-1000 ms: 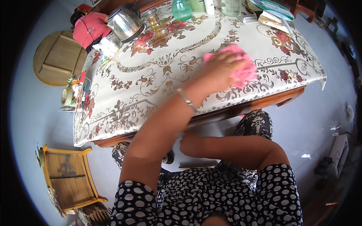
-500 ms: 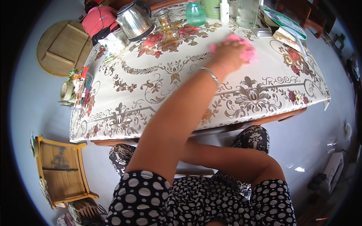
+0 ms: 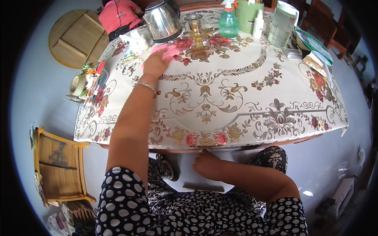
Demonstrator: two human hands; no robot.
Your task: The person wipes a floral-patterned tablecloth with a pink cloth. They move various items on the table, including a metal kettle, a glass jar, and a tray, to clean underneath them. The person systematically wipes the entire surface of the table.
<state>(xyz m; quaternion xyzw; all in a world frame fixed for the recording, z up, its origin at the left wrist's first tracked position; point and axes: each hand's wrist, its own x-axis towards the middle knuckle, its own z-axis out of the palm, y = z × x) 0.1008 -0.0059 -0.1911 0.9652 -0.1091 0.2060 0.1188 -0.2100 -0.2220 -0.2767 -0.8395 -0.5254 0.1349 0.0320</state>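
L hand point(image 3: 155, 66) grips pink cloth point(image 3: 168, 50) on floral tblcloth point(image 3: 193, 92) nr steel kettle point(image 3: 162, 21).

rag point(image 3: 172, 50): matt cloth | kettle point(image 3: 162, 23): glossy mtl | spray btl point(image 3: 229, 26): plastic | chair point(image 3: 59, 184): wd

White-dotted dark top point(image 3: 193, 212) – silver bangle point(image 3: 147, 85) – patterned trousers point(image 3: 271, 159)

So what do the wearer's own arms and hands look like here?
Both arms have short, dark sleeves with white dots of varied size; the forearms are uncovered. A silver-coloured bangle circles the left wrist. The left hand and right hand wear no gloves, and no bangle shows on the right wrist.
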